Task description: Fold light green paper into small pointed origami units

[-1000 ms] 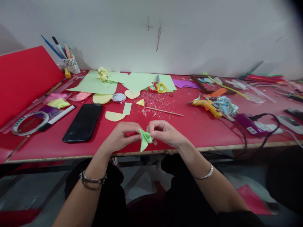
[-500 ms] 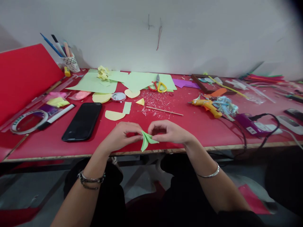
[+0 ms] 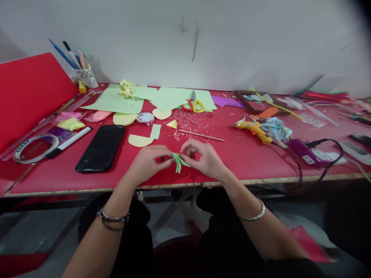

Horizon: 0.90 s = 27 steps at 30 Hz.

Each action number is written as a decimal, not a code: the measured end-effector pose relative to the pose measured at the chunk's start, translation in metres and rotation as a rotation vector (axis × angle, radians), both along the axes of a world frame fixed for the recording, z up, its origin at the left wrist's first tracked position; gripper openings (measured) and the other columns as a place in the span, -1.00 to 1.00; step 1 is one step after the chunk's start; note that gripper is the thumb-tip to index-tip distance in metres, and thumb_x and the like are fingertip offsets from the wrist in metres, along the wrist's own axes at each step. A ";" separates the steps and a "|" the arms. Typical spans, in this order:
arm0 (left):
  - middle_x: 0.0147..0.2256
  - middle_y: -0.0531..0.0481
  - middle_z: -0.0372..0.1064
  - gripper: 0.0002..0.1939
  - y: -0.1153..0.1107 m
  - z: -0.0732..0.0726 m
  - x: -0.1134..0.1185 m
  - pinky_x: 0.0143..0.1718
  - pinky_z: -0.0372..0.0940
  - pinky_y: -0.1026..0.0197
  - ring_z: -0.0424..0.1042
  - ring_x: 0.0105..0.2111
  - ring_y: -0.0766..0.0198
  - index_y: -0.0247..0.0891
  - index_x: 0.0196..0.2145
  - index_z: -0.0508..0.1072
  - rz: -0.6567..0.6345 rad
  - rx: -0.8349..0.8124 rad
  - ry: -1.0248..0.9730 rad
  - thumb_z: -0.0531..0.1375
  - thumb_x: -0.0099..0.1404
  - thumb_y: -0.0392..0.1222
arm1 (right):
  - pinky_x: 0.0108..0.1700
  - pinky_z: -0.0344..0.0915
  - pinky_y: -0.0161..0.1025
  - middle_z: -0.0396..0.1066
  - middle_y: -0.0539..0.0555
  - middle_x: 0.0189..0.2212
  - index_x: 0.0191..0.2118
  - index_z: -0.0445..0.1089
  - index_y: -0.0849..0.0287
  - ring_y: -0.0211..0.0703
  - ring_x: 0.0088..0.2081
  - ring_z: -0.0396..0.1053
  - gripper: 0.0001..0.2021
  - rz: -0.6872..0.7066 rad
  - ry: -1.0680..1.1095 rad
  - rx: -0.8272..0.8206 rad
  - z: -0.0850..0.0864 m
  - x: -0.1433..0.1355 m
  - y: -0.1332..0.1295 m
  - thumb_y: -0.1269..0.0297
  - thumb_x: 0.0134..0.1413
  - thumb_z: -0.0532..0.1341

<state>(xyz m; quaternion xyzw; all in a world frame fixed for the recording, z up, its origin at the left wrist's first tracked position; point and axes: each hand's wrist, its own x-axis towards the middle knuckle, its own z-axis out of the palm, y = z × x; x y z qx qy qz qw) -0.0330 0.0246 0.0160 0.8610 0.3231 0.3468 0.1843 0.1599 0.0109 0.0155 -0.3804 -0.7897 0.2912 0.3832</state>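
A folded green paper piece (image 3: 179,163) with several leaf-like layers hangs between my hands above the red table's front edge. My left hand (image 3: 152,161) pinches its upper left side between thumb and fingers. On the other side, my right hand (image 3: 204,159) grips its upper right part with thumb and fingertips. Beyond my hands lie a cream rounded paper (image 3: 140,140), a pale green strip (image 3: 155,131), a small yellow wedge (image 3: 172,124) and a thin wooden stick (image 3: 201,135).
A black phone (image 3: 101,148) lies left of my hands. Scissors (image 3: 198,106) rest on green sheets (image 3: 171,100) at the back. Rightward are a yellow glue gun (image 3: 255,129), a purple power socket (image 3: 308,152) with cables, and a brown tray (image 3: 245,103).
Both hands have risen slightly with the green paper. My right hand has shifted a little left, and the paper's layers now hang lower and closer together.
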 end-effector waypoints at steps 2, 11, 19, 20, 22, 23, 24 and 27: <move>-0.55 0.09 0.33 -0.91 -0.001 0.001 0.001 -0.47 0.18 0.39 0.28 -0.53 0.41 -0.29 -0.52 0.39 0.023 0.038 0.009 0.14 0.12 -0.31 | -0.42 0.16 -0.40 0.23 -0.07 -0.56 -0.36 0.26 0.19 -0.38 -0.52 0.17 -0.95 -0.023 -0.061 0.081 -0.002 0.002 0.002 0.37 -0.01 0.11; -0.63 0.11 0.23 -0.86 0.000 -0.002 -0.001 -0.48 0.13 0.32 0.21 -0.59 0.39 -0.28 -0.56 0.34 0.236 0.309 0.073 0.10 0.14 -0.29 | -0.42 0.18 -0.40 0.28 -0.07 -0.55 -0.36 0.25 0.15 -0.37 -0.55 0.20 -0.92 -0.313 0.026 0.461 -0.005 0.001 0.001 0.45 0.01 0.06; -0.63 0.09 0.27 -0.86 -0.007 -0.010 0.015 -0.48 0.12 0.32 0.24 -0.58 0.37 -0.28 -0.55 0.31 0.463 0.398 0.011 0.11 0.15 -0.26 | -0.46 0.08 -0.34 0.30 -0.03 -0.60 -0.50 0.24 0.18 -0.32 -0.54 0.17 -0.83 -0.347 -0.377 0.820 -0.010 -0.013 -0.003 0.28 0.06 0.13; -0.64 0.10 0.27 -0.86 -0.008 -0.010 0.018 -0.48 0.12 0.32 0.24 -0.59 0.38 -0.28 -0.56 0.31 0.479 0.361 -0.014 0.11 0.14 -0.26 | -0.46 0.07 -0.33 0.30 -0.03 -0.60 -0.50 0.24 0.18 -0.32 -0.54 0.17 -0.83 -0.372 -0.418 0.850 -0.011 -0.014 -0.003 0.29 0.07 0.12; -0.64 0.11 0.26 -0.84 -0.011 -0.009 0.022 -0.51 0.11 0.34 0.23 -0.61 0.40 -0.28 -0.59 0.30 0.505 0.240 -0.074 0.12 0.12 -0.26 | -0.46 0.04 -0.32 0.29 -0.04 -0.61 -0.49 0.25 0.18 -0.32 -0.55 0.14 -0.85 -0.414 -0.482 0.905 -0.011 -0.014 -0.002 0.31 0.08 0.11; -0.65 0.12 0.26 -0.83 -0.013 -0.008 0.023 -0.53 0.10 0.35 0.23 -0.61 0.41 -0.28 -0.60 0.30 0.514 0.170 -0.107 0.12 0.12 -0.25 | -0.45 0.03 -0.31 0.29 -0.05 -0.62 -0.48 0.25 0.18 -0.32 -0.56 0.14 -0.85 -0.428 -0.506 0.930 -0.011 -0.014 -0.002 0.32 0.08 0.12; -0.65 0.12 0.26 -0.82 -0.014 -0.008 0.024 -0.53 0.10 0.36 0.23 -0.62 0.42 -0.27 -0.61 0.30 0.522 0.107 -0.137 0.12 0.12 -0.24 | -0.45 0.02 -0.30 0.29 -0.05 -0.62 -0.48 0.25 0.18 -0.31 -0.56 0.13 -0.86 -0.435 -0.526 0.954 -0.011 -0.014 -0.002 0.32 0.08 0.12; -0.65 0.14 0.25 -0.82 -0.016 -0.006 0.026 -0.54 0.10 0.36 0.24 -0.62 0.42 -0.27 -0.60 0.30 0.559 -0.016 -0.191 0.12 0.12 -0.20 | -0.43 0.00 -0.28 0.30 -0.05 -0.59 -0.43 0.27 0.18 -0.31 -0.53 0.14 -0.91 -0.445 -0.571 0.995 -0.009 -0.014 -0.004 0.36 0.09 0.12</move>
